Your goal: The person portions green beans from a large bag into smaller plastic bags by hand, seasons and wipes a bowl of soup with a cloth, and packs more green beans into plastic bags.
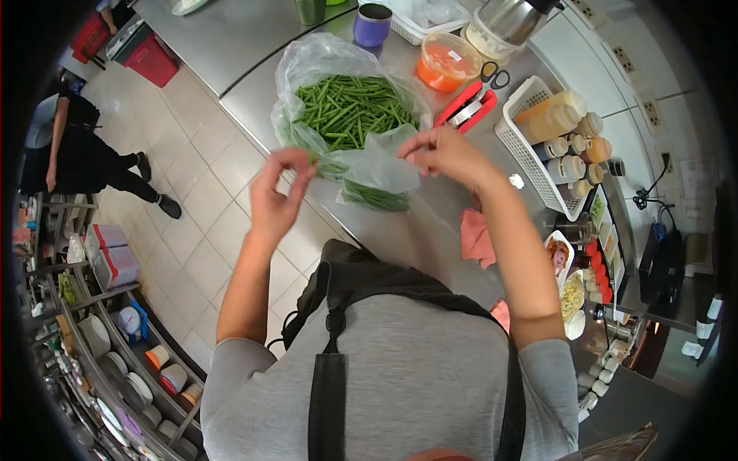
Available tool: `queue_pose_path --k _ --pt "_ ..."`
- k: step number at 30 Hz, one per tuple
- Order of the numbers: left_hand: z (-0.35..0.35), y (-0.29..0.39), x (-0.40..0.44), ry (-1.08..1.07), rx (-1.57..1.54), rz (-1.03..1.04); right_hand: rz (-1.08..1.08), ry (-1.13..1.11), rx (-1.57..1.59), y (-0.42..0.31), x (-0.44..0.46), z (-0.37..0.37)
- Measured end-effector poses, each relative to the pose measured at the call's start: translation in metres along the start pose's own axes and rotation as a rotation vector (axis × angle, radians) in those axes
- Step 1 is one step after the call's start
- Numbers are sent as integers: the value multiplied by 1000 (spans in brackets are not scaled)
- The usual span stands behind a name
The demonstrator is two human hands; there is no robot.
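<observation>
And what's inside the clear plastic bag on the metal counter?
The bag has a heap of green beans in it. Only the upper ones show; they cover whatever lies at the bottom, so that can't be seen.

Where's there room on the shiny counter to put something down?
The counter looks bare between the plastic bag and the pink cloth, and also left of the green cup. It's crowded around the orange tub, scissors and white bottle basket.
</observation>
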State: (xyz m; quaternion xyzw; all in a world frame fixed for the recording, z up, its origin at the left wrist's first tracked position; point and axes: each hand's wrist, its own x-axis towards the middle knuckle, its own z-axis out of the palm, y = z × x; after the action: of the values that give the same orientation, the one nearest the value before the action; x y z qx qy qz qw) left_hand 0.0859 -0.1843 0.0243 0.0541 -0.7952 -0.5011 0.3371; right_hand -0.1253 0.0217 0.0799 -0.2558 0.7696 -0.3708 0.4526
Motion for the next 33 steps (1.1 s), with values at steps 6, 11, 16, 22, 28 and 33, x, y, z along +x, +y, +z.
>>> queue_pose_path --k 6,11,16,22,28,33 --pt "32 77 55 20 -558 261 -379 425 -147 9 -68 54" --pt "68 80 57 -543 48 490 -422 502 107 13 -92 67" --pt "72 81 51 -1026 810 517 -342 508 -15 7 -105 74" --pt "49 116 75 -1130 687 542 -462 652 -44 1 -121 78" --pt "49 32 161 -607 517 94 -332 616 -42 19 -131 75" --pt "88 -113 184 -902 789 -30 -330 593 -15 18 -139 71"
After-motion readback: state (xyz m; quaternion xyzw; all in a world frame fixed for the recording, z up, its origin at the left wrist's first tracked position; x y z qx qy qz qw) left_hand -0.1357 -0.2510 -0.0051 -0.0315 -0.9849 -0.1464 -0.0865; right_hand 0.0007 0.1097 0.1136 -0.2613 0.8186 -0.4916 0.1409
